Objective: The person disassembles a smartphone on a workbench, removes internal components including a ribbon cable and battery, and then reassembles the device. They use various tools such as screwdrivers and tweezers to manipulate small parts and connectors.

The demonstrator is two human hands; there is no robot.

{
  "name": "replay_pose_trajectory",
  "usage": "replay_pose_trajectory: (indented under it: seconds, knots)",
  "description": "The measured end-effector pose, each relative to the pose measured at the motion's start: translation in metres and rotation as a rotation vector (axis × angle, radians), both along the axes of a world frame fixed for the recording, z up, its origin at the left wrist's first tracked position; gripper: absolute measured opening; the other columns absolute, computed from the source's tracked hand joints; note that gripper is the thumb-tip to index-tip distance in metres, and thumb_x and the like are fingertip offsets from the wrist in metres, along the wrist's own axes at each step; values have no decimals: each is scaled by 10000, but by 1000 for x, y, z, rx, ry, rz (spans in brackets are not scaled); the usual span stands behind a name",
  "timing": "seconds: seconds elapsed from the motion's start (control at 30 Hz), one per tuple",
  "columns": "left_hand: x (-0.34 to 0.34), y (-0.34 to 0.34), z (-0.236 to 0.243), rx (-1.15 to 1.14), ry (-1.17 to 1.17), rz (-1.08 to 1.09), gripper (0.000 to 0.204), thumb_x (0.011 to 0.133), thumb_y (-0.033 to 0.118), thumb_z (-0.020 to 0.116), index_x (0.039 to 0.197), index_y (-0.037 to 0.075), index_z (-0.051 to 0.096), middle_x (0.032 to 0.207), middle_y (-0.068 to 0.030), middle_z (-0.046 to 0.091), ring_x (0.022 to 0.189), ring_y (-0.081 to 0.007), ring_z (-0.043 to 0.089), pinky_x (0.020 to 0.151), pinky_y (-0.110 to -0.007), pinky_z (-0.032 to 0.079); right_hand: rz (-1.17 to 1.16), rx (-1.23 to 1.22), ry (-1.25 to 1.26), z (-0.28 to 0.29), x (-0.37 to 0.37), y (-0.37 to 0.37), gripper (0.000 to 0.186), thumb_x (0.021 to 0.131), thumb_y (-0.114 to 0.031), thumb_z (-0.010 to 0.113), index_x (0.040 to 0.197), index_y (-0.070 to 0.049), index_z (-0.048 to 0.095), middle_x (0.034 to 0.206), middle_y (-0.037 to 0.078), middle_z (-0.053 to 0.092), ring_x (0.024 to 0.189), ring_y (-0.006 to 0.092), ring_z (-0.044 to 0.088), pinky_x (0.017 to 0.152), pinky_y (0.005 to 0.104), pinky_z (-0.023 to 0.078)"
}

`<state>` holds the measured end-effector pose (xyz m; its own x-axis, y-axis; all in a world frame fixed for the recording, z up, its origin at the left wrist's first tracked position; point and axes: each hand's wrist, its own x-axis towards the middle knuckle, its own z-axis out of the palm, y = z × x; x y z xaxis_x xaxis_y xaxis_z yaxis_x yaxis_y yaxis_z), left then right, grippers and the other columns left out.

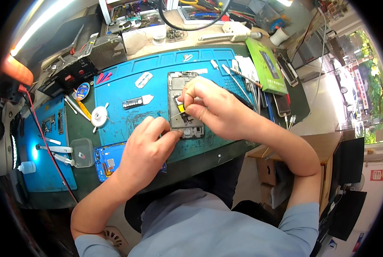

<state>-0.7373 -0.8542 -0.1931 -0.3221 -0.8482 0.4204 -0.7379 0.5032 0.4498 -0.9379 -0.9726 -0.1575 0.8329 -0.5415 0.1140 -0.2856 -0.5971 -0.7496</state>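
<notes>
A dark opened phone frame (175, 88) lies on the blue mat, with a small yellow part (181, 108) showing inside it. My left hand (146, 143) is closed at the frame's lower left edge, its thumb and finger pressed against it. Over the frame's right side, my right hand (210, 107) is closed in a pinch. A thin pale tool (177, 114) sticks out of that pinch toward the left, its tip over the frame; the rest of it is hidden by the fingers. Beneath my left forearm lies a blue phone back cover (106, 159), partly covered.
On the blue mat (114, 92) lie a blade (143, 80) and a black-handled flat piece (136, 102). To the left are a white spool (99, 116) and a clear box (82, 153). Screwdrivers (238, 83) and a green box (266, 68) are at the right.
</notes>
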Motion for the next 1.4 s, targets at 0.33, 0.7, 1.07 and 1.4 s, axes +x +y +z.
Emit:
replay_pose_trajectory:
  seconds: [0.33, 0.7, 1.07, 1.4]
  knots:
    - [6, -8, -2, 225, 243, 57, 761, 748, -7, 807, 1381, 59, 391, 1230, -158, 573, 1118, -365, 556, 964, -429, 456, 14, 239, -88, 0, -12, -1, 57, 1027, -101, 558, 1037, -47, 541, 1198, 107, 563, 1164, 221, 541, 1003, 359, 459]
    - [18, -15, 16, 570, 799, 45, 391, 1010, 30, 513, 1396, -10, 468, 1220, -97, 626, 837, -95, 513, 786, -240, 475, -21, 524, -291, 13, -28, -2, 101, 1058, -160, 542, 1049, -59, 546, 1256, 89, 558, 1175, 140, 532, 1029, 310, 434]
    - [21, -18, 25, 1074, 1492, -43, 373, 1066, 180, 489, 1346, -65, 515, 1262, -183, 640, 1146, -233, 653, 999, -374, 541, -197, 69, -153, -1, 10, 23, 78, 987, -74, 612, 1034, -26, 572, 1063, 83, 614, 1012, 160, 604, 917, 316, 506]
    - [27, -15, 21, 1193, 1291, -160, 376, 1057, 248, 550, 1299, -39, 571, 1170, -163, 687, 1027, -222, 703, 909, -339, 578, -208, 191, -223, 5, 15, 18, 154, 938, -79, 643, 1063, 7, 670, 974, 114, 707, 896, 190, 704, 800, 327, 560]
